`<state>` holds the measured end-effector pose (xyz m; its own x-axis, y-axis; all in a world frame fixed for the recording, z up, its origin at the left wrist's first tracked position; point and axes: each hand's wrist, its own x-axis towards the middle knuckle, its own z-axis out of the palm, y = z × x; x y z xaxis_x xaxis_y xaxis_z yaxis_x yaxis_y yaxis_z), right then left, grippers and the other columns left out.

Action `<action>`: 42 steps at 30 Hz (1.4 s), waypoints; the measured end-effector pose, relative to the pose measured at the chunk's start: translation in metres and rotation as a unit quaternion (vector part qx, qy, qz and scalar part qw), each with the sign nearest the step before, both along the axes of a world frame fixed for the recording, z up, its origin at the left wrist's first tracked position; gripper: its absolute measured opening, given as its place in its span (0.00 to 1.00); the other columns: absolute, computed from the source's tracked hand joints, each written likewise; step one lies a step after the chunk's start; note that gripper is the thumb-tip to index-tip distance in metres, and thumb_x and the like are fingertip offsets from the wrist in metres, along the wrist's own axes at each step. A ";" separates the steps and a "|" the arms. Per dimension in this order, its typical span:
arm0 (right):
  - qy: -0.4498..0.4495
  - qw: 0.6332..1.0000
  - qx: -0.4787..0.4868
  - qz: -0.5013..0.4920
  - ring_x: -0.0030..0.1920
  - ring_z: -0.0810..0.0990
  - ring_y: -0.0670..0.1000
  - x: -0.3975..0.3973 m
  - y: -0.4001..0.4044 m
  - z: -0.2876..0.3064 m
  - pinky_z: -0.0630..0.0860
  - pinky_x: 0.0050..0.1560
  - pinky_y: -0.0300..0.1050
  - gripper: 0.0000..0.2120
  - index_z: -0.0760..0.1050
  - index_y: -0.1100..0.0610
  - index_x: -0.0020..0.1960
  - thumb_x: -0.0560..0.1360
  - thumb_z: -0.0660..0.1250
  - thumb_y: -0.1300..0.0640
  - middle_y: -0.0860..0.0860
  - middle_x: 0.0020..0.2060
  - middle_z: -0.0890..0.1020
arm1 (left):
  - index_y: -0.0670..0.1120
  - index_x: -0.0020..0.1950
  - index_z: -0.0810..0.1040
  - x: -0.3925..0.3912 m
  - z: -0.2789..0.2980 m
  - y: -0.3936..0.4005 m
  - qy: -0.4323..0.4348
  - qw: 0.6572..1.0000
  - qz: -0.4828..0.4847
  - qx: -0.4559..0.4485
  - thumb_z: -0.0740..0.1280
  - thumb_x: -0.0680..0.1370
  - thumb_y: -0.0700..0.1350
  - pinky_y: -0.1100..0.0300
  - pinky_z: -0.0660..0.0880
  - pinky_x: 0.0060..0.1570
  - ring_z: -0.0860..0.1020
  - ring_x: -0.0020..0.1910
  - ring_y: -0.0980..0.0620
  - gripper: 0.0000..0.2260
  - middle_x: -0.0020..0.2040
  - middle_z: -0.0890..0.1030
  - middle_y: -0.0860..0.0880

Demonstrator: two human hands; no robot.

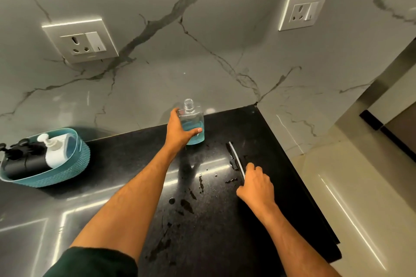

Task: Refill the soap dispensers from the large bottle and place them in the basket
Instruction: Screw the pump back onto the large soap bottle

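Observation:
A clear dispenser bottle (193,122) with blue liquid in its lower part stands uncapped on the black counter near the back wall. My left hand (180,129) grips it round its side. A thin white pump tube (236,159) lies on the counter to the right; my right hand (256,183) curls round its near end, and the pump head is hidden under the hand. At the left a teal basket (56,173) holds a black dispenser (24,164) and a white dispenser (56,148) lying on their sides.
Wet spills (186,206) dot the black counter (281,153) between my arms. The counter's right edge drops to a pale floor. Marble wall behind carries two power sockets (81,40). A grey reflective surface (33,231) lies at the lower left.

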<state>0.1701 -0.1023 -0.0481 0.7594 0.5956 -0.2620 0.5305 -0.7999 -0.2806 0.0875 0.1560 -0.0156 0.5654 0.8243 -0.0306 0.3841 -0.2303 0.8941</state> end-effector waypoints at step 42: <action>0.269 0.880 0.389 0.053 0.34 0.87 0.57 -0.109 0.077 0.103 0.86 0.37 0.57 0.11 0.83 0.60 0.45 0.71 0.80 0.53 0.56 0.37 0.86 | 0.45 0.62 0.76 -0.228 0.028 -0.043 -0.061 0.985 0.163 0.003 0.84 0.65 0.34 0.70 0.77 0.49 0.81 0.52 0.59 0.30 0.53 0.82 0.55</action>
<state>0.0615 -0.0256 0.0546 0.5795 0.8135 -0.0489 0.2135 -0.2094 -0.9542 -0.1402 0.1135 0.0120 0.2707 0.9623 0.0256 0.3287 -0.1174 0.9371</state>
